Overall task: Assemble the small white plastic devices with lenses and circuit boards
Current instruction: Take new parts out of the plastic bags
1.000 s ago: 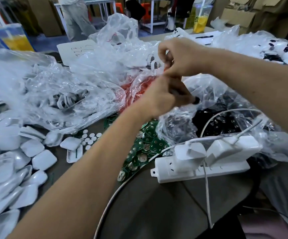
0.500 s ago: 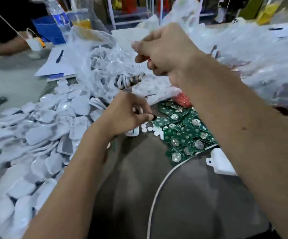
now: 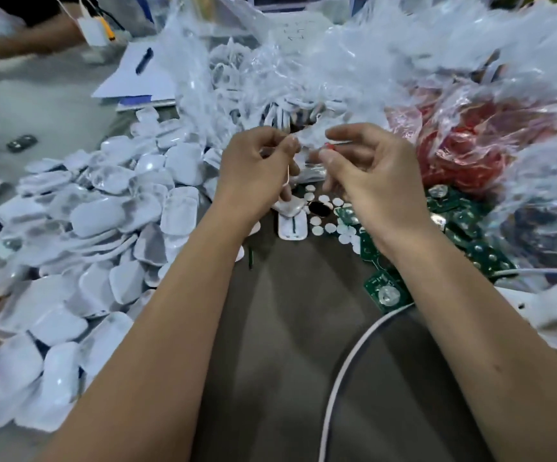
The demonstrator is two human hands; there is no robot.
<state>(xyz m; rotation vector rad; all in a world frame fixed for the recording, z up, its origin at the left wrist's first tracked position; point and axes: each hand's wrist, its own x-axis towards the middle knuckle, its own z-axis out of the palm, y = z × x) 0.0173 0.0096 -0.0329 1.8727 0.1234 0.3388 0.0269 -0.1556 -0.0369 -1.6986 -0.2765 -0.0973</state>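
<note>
White shells [image 3: 103, 215] heap across the table's [image 3: 287, 345] left; green circuit boards [image 3: 470, 235] lie right, round lenses [image 3: 317, 221] between. Above these, the left hand [image 3: 253, 175] pinches a thin white wire, and the right hand's [image 3: 373, 181] fingers [image 3: 328, 158] pinch a small red piece. Parts look light, stiff and slippery; grip edges. Only the near table offers room.

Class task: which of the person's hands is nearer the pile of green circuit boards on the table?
Right. The right hand hovers over the pile's near edge; the left hand is off to the left of the green circuit boards.
</note>
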